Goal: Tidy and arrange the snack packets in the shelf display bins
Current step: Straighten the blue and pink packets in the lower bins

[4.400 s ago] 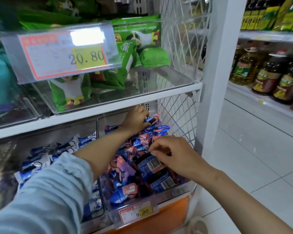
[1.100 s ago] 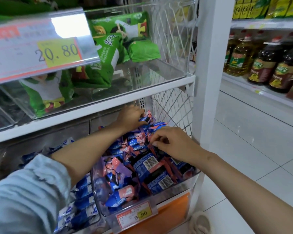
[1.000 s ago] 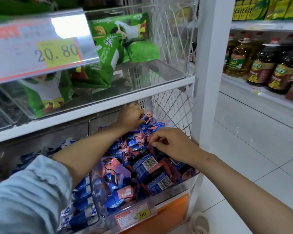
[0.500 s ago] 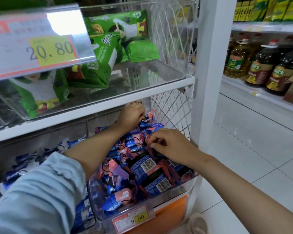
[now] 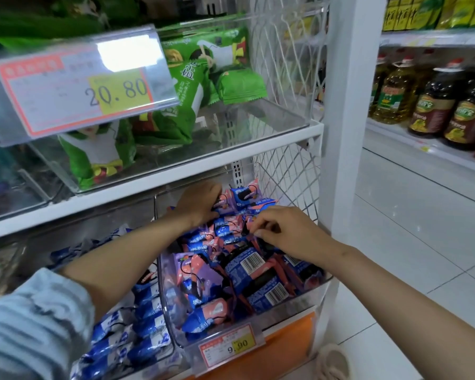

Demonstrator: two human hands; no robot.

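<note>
A clear plastic bin (image 5: 299, 303) on the lower shelf holds several blue-and-pink snack packets (image 5: 247, 267). My left hand (image 5: 200, 204) reaches to the back of the bin under the shelf above, its fingers curled round a packet (image 5: 225, 207) there. My right hand (image 5: 288, 234) is over the middle of the pile, thumb and forefinger pinching the edge of a pink-and-blue packet (image 5: 251, 229). Some packets at the front lie barcode up.
A neighbouring bin of blue-and-white packets (image 5: 137, 333) sits to the left. Above, a clear bin holds green packets (image 5: 192, 105) behind a 20.80 price tag (image 5: 85, 86). White wire mesh (image 5: 288, 171) closes the shelf's right side. Oil bottles (image 5: 433, 100) line a shelf across the tiled aisle.
Both hands have stayed in the same bin, shifting only slightly among the packets; the view has moved a little to the left and down.
</note>
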